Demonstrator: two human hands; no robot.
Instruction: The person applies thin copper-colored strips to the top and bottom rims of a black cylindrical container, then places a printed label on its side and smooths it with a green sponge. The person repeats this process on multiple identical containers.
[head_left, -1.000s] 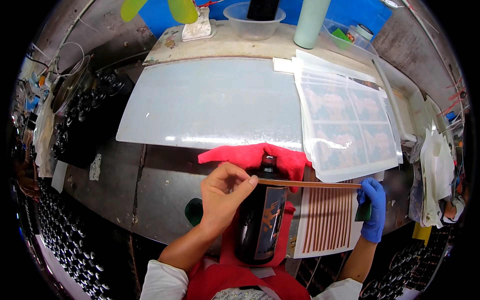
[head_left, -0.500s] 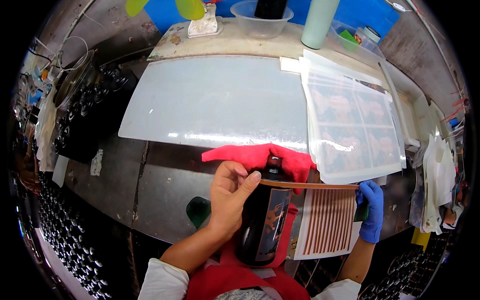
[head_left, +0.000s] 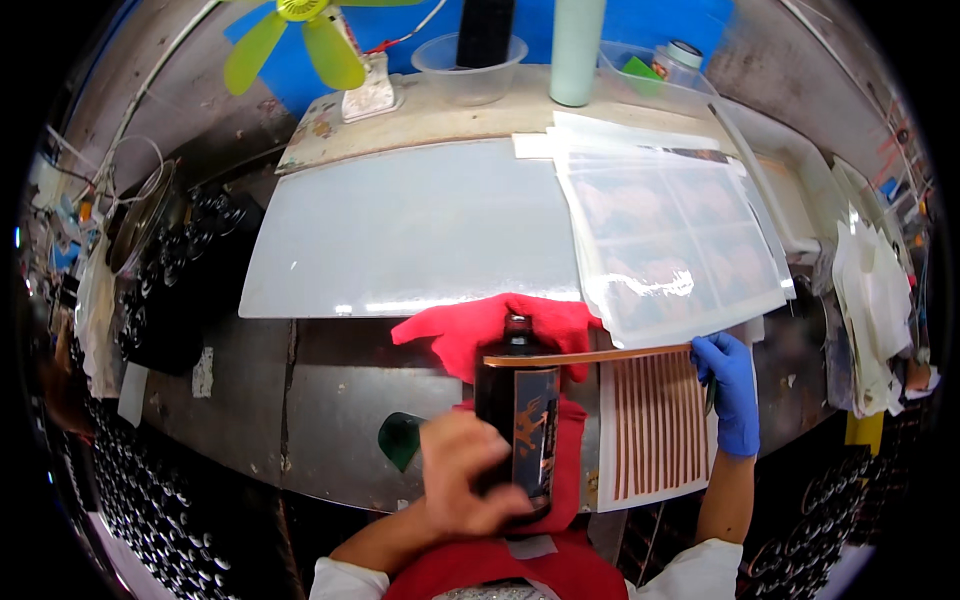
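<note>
A dark glass bottle (head_left: 493, 410) with a black label bearing a copper-coloured design leans upright before me against a red cloth (head_left: 450, 335). A thin copper-brown strip (head_left: 600, 355) runs across the bottle's shoulder and out to the right. Its right end is pinched in my right hand (head_left: 728, 395), which wears a blue glove; a dark green edge shows by its fingers. My left hand (head_left: 465, 475), bare and blurred, is at the bottle's lower left side, thumb and fingers apart. Beneath the strip lies a white sheet (head_left: 706, 470) with rows of similar strips.
A dark green scraper-like piece (head_left: 399, 440) lies on the metal table (head_left: 340, 420). Behind are a grey board (head_left: 420, 230), stacked printed sheets (head_left: 670, 240), a plastic bowl (head_left: 470, 75), a pale green flask (head_left: 577, 55) and a yellow-green fan (head_left: 300, 45). Several dark bottles crowd the lower left (head_left: 150, 510).
My left hand has let go of the strip's left end at the bottle and moved down along the bottle. My right hand still holds the other end, and the view has shifted.
</note>
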